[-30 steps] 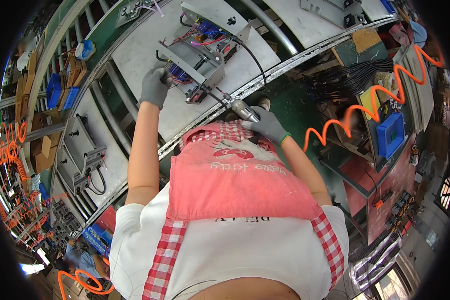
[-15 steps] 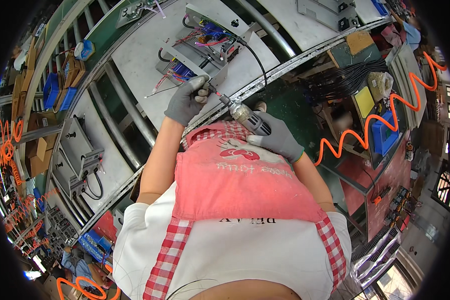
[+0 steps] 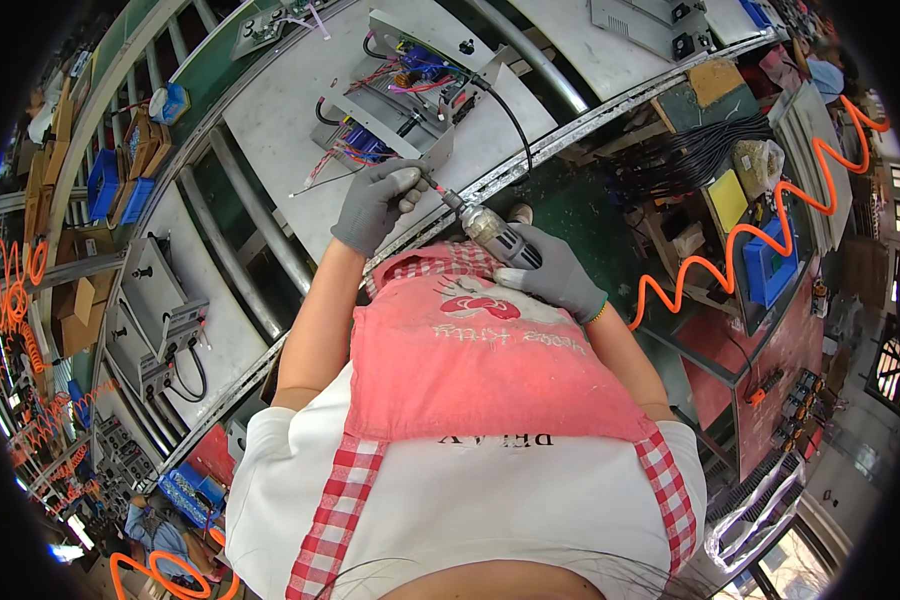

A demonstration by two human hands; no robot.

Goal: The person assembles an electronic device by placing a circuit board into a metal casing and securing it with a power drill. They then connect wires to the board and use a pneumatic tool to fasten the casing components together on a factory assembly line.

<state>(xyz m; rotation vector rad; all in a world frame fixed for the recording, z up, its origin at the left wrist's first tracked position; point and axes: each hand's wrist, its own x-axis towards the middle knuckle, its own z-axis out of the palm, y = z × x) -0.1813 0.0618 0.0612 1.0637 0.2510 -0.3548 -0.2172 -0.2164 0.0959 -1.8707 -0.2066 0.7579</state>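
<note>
My right hand (image 3: 560,275), in a grey glove, is wrapped round the body of a power screwdriver (image 3: 498,238) with a silver front and dark grip. The bit points up and left, toward the open metal chassis. My left hand (image 3: 375,208), gloved as well, is closed with fingers curled beside the bit's tip; whatever it pinches is too small to make out. Just beyond both hands, the grey metal chassis (image 3: 437,152) lies on a pale board (image 3: 270,115). Blue wound parts (image 3: 368,140), coloured wires and a black cable (image 3: 518,120) show in it.
Metal rollers (image 3: 235,255) run between the boards. Another grey chassis (image 3: 155,300) sits at the left. An orange coiled hose (image 3: 735,245) hangs at the right, near a blue bin (image 3: 770,262) and a bundle of black cables (image 3: 685,165). Cardboard boxes (image 3: 85,300) stand far left.
My left hand has shifted slightly, its fingers turning a little by the bit's tip. The screwdriver and my right hand stay almost in place.
</note>
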